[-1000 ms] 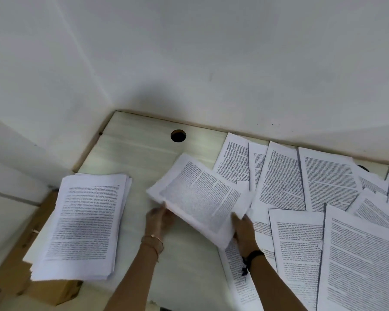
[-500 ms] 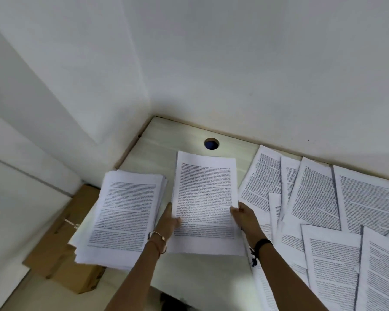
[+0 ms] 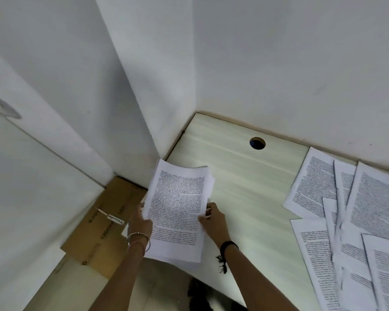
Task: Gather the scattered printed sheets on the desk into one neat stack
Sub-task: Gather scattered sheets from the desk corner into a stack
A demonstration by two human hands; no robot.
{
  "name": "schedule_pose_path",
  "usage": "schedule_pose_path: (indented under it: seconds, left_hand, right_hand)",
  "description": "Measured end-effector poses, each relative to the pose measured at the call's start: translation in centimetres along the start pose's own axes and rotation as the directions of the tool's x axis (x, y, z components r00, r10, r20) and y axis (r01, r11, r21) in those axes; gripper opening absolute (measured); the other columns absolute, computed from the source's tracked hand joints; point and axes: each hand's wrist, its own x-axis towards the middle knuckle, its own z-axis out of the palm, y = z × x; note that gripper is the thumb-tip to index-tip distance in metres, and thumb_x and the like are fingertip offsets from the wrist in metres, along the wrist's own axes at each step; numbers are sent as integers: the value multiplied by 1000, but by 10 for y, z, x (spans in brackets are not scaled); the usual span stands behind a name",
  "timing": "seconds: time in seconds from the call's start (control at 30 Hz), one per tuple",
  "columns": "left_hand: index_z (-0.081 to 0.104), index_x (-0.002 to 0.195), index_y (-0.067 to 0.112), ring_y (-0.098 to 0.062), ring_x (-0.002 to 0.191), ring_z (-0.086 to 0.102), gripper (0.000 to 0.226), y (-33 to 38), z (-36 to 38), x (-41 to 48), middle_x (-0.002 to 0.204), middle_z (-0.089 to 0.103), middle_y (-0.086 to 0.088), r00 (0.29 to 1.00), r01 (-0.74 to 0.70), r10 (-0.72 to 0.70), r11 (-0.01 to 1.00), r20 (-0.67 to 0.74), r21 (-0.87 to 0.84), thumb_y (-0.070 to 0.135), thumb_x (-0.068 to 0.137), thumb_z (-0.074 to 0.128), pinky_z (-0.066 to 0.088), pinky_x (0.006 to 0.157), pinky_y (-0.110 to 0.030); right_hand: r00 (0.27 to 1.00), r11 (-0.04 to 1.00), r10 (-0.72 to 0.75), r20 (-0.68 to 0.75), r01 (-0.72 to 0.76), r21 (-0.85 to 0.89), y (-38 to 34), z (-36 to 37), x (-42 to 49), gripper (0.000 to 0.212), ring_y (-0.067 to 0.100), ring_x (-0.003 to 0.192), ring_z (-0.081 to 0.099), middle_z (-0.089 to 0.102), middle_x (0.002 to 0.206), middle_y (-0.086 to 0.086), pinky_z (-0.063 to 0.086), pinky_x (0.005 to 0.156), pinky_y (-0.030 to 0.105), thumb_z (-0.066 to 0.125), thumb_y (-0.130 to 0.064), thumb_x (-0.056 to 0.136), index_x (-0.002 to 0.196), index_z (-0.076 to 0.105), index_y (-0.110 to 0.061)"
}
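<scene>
Your left hand grips left edge of paper stack, fingers curled behind sheets, thumb on front. Your right hand pinches right edge, fingertips closed on paper. Stack held tilted up over desk's left end, partly past its edge. Scattered printed sheets lie overlapping on desk's right side, well apart from stack. Cardboard box sits below, left of desk. Round cable hole near back wall.
</scene>
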Motion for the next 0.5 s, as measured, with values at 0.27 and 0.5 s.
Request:
schedule_pose_path:
  seconds: [0.27, 0.5]
  left_hand:
    - [38, 136, 4, -33, 127, 41, 60, -8, -11, 31, 142, 40, -17, 971, 52, -84, 988, 224, 144, 19, 80, 56, 35, 102, -35]
    - [40, 135, -1, -32, 120, 48, 52, 0, -11, 55, 136, 48, -20, 953, -20, 4, 998, 303, 52, -9, 84, 51, 35, 90, -26]
  right_hand:
    - [999, 905, 24, -49, -42, -423, 17, 18, -3, 66, 27, 138, 28, 24, 152, 11, 28, 113, 33, 53, -21, 91, 147, 22, -7]
    - [995, 928, 29, -99, -64, -367, 19, 21, -7, 40, 27, 124, 48, 50, 133, 11, 41, 103, 35, 36, -15, 99, 137, 40, -5]
